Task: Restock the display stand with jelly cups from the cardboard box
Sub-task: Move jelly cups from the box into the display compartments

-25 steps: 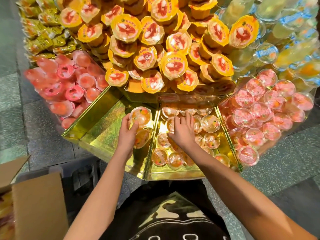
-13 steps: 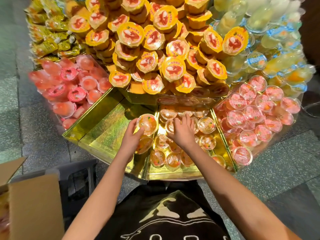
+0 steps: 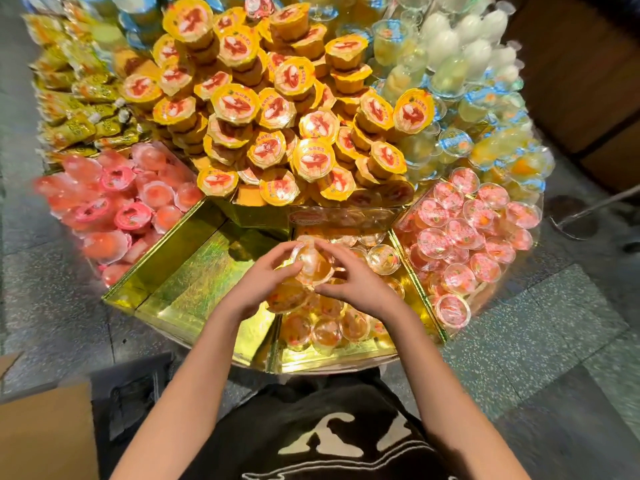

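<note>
A person is restocking a tiered display stand (image 3: 124, 301), with the left hand (image 3: 258, 285) and right hand (image 3: 362, 284) meeting over a single clear jelly cup (image 3: 313, 266) of orange filling. The left fingers are curling round its left rim and the right fingertips are pinching the opposite side, so both hands are grasping it just above the partly filled compartment (image 3: 329, 356). A second cup (image 3: 287, 298) is sitting under the left palm, right at the gold divider (image 3: 277, 336), though it cannot be told whether that hand is actually holding it. The risk from here is lying in the shared grip: if one hand is letting go before the other is bearing the weight, the smooth cup could slip, knock the loose cups below and send one rolling over the low front lip to the floor. The cup at the divider could likewise tip into the empty gold compartment (image 3: 194, 282), and a raised wrist could jostle the yellow-lidded pile (image 3: 277, 109) leaning just above. Counted: two hands, one cup between them, one beneath the left palm, roughly ten clear cups showing in the bay with more hidden, one bare bay, and one cardboard box (image 3: 45, 434) at lower left. The pink-lidded cups (image 3: 464, 237) to the right are numbering about twenty, and the yellow ones are too many to count.
</note>
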Available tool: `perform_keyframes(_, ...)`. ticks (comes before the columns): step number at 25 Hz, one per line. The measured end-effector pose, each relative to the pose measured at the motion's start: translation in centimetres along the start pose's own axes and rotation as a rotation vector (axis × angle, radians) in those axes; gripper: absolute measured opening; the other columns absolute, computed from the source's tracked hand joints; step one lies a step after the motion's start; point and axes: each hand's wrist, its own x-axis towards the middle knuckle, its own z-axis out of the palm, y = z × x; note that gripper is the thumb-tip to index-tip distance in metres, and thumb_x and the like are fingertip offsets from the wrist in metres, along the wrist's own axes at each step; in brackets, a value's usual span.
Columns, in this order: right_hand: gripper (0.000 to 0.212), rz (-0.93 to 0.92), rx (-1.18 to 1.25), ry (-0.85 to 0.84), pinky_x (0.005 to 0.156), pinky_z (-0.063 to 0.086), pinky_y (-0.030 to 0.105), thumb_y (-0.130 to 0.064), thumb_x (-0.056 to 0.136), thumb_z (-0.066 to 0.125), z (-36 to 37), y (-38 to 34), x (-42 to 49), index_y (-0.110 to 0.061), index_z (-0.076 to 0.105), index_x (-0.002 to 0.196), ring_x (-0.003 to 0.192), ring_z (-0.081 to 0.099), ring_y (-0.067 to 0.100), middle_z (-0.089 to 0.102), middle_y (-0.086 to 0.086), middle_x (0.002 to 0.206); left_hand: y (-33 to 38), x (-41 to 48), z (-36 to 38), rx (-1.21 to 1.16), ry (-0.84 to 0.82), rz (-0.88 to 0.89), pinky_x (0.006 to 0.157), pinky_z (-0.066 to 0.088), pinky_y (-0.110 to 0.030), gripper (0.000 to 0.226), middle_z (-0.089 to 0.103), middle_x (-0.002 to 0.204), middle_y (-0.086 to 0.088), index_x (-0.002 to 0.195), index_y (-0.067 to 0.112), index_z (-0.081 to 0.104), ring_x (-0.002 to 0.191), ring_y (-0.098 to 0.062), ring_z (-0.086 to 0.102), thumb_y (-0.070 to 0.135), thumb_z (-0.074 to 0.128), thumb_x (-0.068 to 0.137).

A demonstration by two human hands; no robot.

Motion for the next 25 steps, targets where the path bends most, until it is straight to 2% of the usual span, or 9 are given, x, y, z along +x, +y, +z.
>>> perform_keyframes(2, 0.082, -0.006, -0.091, -0.022, 0.107, 0.040, 0.029, -0.014, 0.084, 0.075, -0.6, -0.1, -0.6, -0.032, 0.031, 0.151, 0.130, 0.038, 0.008, 0.032, -0.013, 0.144, 0.5, -0.1, 0.2, -0.012, -0.041, -0.012, 0.090, 0.054, -0.034, 0.031, 0.061, 0.130, 0.004, 0.120, 0.036, 0.060, 0.120, -0.018, 0.058, 0.021, 0.064, 0.093)
perform_keyframes(6, 0.088, -0.014, -0.232, 0.004, 0.106, 0.040, 0.031, -0.018, 0.084, 0.076, -1.4, 0.2, -1.6, -0.033, 0.023, 0.153, 0.129, 0.040, 0.013, 0.028, -0.008, 0.146, 0.9, 0.3, 1.2, 0.026, -0.118, -0.024, 0.106, 0.046, -0.044, 0.036, 0.057, 0.136, 0.005, 0.123, 0.037, 0.061, 0.127, -0.016, 0.054, 0.022, 0.067, 0.091)
perform_keyframes(11, 0.093, 0.022, -0.286, 0.014, 0.101, 0.042, 0.031, -0.031, 0.082, 0.077, -1.7, 1.8, -3.0, -0.034, 0.018, 0.154, 0.123, 0.043, 0.015, 0.028, -0.006, 0.141, 0.3, 0.7, 3.1, 0.099, -0.195, -0.019, 0.107, 0.044, -0.035, 0.036, 0.052, 0.140, 0.014, 0.122, 0.042, 0.060, 0.130, -0.006, 0.048, 0.023, 0.066, 0.092)
perform_keyframes(14, 0.092, 0.064, -0.261, 0.023, 0.101, 0.042, 0.031, -0.033, 0.080, 0.079, -2.0, 3.3, -3.5, -0.032, 0.021, 0.152, 0.127, 0.043, 0.016, 0.030, -0.005, 0.141, -0.5, 1.2, 4.0, 0.129, -0.238, -0.044, 0.104, 0.044, -0.029, 0.029, 0.050, 0.140, 0.017, 0.122, 0.041, 0.062, 0.130, -0.005, 0.047, 0.031, 0.061, 0.094)
perform_keyframes(17, 0.091, 0.156, -0.217, 0.122, 0.107, 0.038, 0.033, -0.036, 0.076, 0.082, -2.8, 5.8, -3.9, -0.026, 0.029, 0.149, 0.132, 0.040, 0.017, 0.034, -0.001, 0.145, -0.8, 1.5, 4.4, 0.017, -0.109, -0.090, 0.094, 0.046, -0.039, 0.028, 0.053, 0.135, 0.015, 0.117, 0.033, 0.065, 0.123, -0.015, 0.053, 0.046, 0.055, 0.095)
perform_keyframes(19, 0.092, 0.260, -0.213, 0.214, 0.107, 0.038, 0.035, -0.040, 0.074, 0.083, -3.7, 8.7, -4.2, -0.020, 0.032, 0.147, 0.131, 0.042, 0.019, 0.038, 0.001, 0.145, -1.1, 1.8, 4.1, -0.100, -0.061, -0.128, 0.084, 0.045, -0.040, 0.034, 0.055, 0.132, 0.009, 0.114, 0.029, 0.064, 0.117, -0.023, 0.058, 0.049, 0.068, 0.087)
perform_keyframes(21, 0.091, 0.348, -0.282, 0.264, 0.109, 0.035, 0.037, -0.046, 0.075, 0.080, -4.5, 11.9, -4.3, -0.015, 0.033, 0.147, 0.134, 0.039, 0.023, 0.041, 0.006, 0.145, -1.9, 2.0, 3.9, -0.160, -0.089, -0.184, 0.079, 0.052, -0.040, 0.044, 0.056, 0.133, -0.001, 0.114, 0.028, 0.063, 0.112, -0.028, 0.063, 0.037, 0.081, 0.075)
perform_keyframes(23, 0.091, 0.397, -0.430, 0.248, 0.113, 0.030, 0.041, -0.053, 0.077, 0.074, -4.9, 14.4, -3.8, -0.011, 0.032, 0.146, 0.138, 0.030, 0.026, 0.041, 0.009, 0.146, -2.9, 2.0, 4.2, -0.146, -0.117, -0.211, 0.081, 0.055, -0.039, 0.043, 0.052, 0.139, -0.008, 0.116, 0.028, 0.062, 0.110, -0.032, 0.065, 0.017, 0.079, 0.077)
perform_keyframes(25, 0.093, 0.410, -0.562, 0.198, 0.116, 0.024, 0.045, -0.058, 0.078, 0.070, -5.0, 16.0, -3.1, -0.009, 0.031, 0.146, 0.142, 0.023, 0.029, 0.039, 0.013, 0.148, -3.8, 1.9, 4.6, -0.145, -0.090, -0.220, 0.081, 0.053, -0.038, 0.035, 0.048, 0.144, -0.009, 0.113, 0.031, 0.064, 0.112, -0.033, 0.062, 0.011, 0.072, 0.085)
